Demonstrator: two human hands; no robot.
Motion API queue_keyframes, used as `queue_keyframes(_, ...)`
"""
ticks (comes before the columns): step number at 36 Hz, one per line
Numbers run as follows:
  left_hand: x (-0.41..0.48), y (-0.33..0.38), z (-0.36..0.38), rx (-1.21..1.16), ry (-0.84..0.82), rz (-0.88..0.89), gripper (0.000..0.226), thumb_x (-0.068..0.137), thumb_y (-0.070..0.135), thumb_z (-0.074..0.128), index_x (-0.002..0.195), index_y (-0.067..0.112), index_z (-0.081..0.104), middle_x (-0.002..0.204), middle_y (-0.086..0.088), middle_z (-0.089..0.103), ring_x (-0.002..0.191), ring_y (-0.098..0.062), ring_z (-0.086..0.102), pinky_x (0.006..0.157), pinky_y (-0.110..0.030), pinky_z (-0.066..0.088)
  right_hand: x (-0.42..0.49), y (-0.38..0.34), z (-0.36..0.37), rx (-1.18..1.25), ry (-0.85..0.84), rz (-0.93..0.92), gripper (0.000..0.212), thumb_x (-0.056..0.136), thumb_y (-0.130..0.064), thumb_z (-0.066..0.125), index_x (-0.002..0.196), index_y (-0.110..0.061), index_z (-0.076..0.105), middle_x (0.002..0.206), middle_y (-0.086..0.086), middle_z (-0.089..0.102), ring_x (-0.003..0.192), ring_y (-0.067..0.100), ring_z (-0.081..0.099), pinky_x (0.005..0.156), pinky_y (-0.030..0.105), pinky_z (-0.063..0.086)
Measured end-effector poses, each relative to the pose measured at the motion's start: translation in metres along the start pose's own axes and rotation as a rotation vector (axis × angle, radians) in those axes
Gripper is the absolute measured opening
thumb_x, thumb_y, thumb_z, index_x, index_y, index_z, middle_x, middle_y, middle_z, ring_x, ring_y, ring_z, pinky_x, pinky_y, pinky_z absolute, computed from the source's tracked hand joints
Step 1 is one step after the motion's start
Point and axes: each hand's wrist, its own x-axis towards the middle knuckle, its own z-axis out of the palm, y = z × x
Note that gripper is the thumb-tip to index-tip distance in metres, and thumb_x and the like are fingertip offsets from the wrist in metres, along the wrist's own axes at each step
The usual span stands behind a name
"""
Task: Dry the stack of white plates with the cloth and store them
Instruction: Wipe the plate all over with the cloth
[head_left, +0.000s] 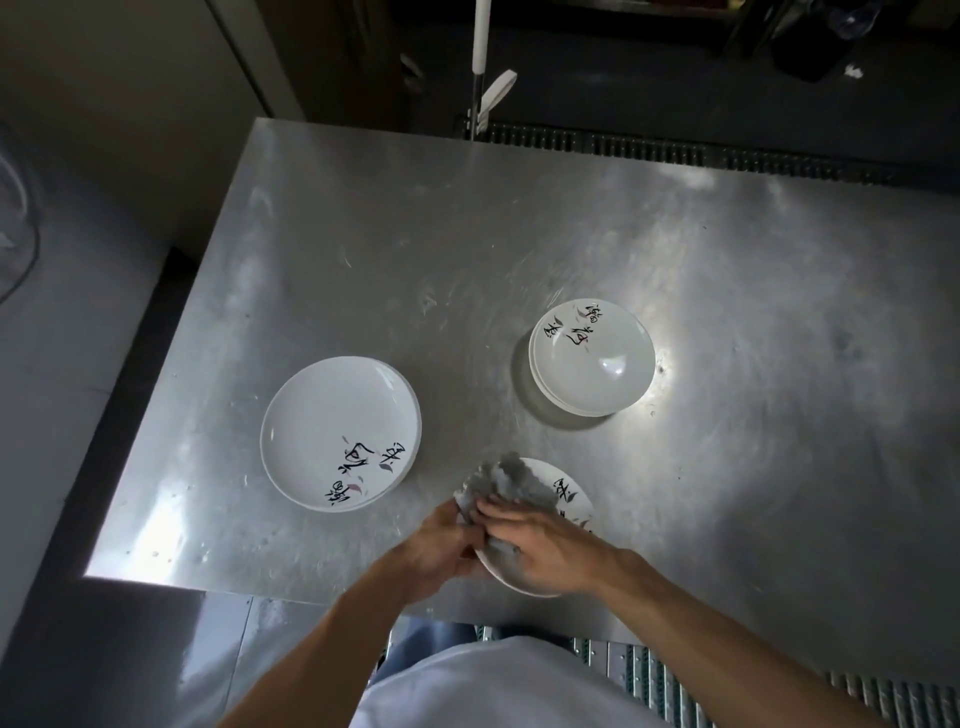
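1. Currently one white plate (569, 496) is held low in the frame centre, just above the near edge of the steel surface (519, 234). Only its upper-right arc, with painted characters, shows.
2. Left hand (434, 545) grips the plate at its left rim, fingers curled round the edge. Right hand (545, 551) lies over the grey cloth (511, 480), fingers stretched across it toward frame left. Thumb is hidden, so cannot tell whether it pinches the cloth or only presses it.
3. Cloth is bunched on the plate face, with a crumpled lump rising past the fingertips.
4. Matching plates sit on the surface in two groups, well apart: left stack (340, 434) at centre left, right stack (592, 364) at centre right. Cannot tell which group is dried.
5. Judgement: the step in hand is wiping this plate. Storing is not begun.
6. To do it well:
   - Flatten the cloth so more of it meets the glaze.
   - Sweep the well first, then run round the rim.
   - Turn the plate with the left hand rather than chase it with the right.
   - Flip it for the underside.
   - Hold it low over the surface, since a wet plate gripped at one edge may slip.
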Motion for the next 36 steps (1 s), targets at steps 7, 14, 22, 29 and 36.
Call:
queue_keyframes(7, 0.004, -0.006, 0.008, -0.19, 0.142, 0.054, 0.069, 0.072, -0.005, 0.057, 0.131, 0.031, 0.06, 0.113, -0.009, 0.069, 0.09, -0.03, 0.068, 0.085, -0.057, 0.059, 0.005, 0.027, -0.008, -0.243, 0.062, 0.453, 0.07, 0.098, -0.003, 0.039, 0.161, -0.018, 0.012, 0.169, 0.004, 0.002, 0.156, 0.023, 0.005, 0.126, 0.04, 0.007)
queue_keyframes(14, 0.004, -0.005, 0.025, -0.274, 0.193, 0.049, 0.036, 0.082, 0.008, 0.066, 0.113, 0.016, 0.049, 0.109, -0.013, 0.065, 0.091, -0.028, 0.069, 0.079, -0.048, 0.062, -0.001, 0.019, -0.007, -0.083, 0.108, 0.635, 0.067, 0.095, -0.015, 0.044, 0.158, -0.027, 0.024, 0.167, -0.004, 0.012, 0.149, 0.03, 0.008, 0.122, 0.037, 0.019)
queue_keyframes(22, -0.001, 0.006, 0.014, -0.117, 0.103, 0.038, 0.055, 0.091, -0.008, 0.049, 0.136, 0.023, 0.052, 0.119, -0.022, 0.068, 0.1, -0.038, 0.07, 0.09, -0.052, 0.06, 0.004, 0.017, -0.009, 0.024, 0.063, 0.286, 0.06, 0.099, -0.011, 0.043, 0.157, -0.016, 0.03, 0.166, -0.001, 0.016, 0.153, 0.011, 0.009, 0.125, 0.025, 0.003)
queue_keyframes(29, -0.001, 0.013, 0.014, -0.075, 0.068, 0.054, 0.065, 0.089, -0.016, 0.046, 0.143, 0.02, 0.051, 0.128, -0.02, 0.067, 0.116, -0.04, 0.066, 0.096, -0.055, 0.057, 0.013, 0.012, 0.001, -0.022, -0.001, 0.212, 0.059, 0.102, -0.023, 0.05, 0.157, -0.016, 0.03, 0.166, 0.001, 0.022, 0.154, 0.02, 0.016, 0.126, 0.042, 0.013)
queue_keyframes(36, -0.003, 0.011, 0.017, -0.067, 0.048, 0.042, 0.068, 0.088, -0.016, 0.045, 0.144, 0.022, 0.05, 0.133, -0.022, 0.064, 0.119, -0.044, 0.063, 0.1, -0.061, 0.053, 0.019, 0.013, -0.002, 0.05, 0.1, 0.358, 0.065, 0.096, -0.008, 0.052, 0.157, -0.018, 0.03, 0.166, 0.003, 0.019, 0.154, 0.02, 0.016, 0.125, 0.039, 0.014)
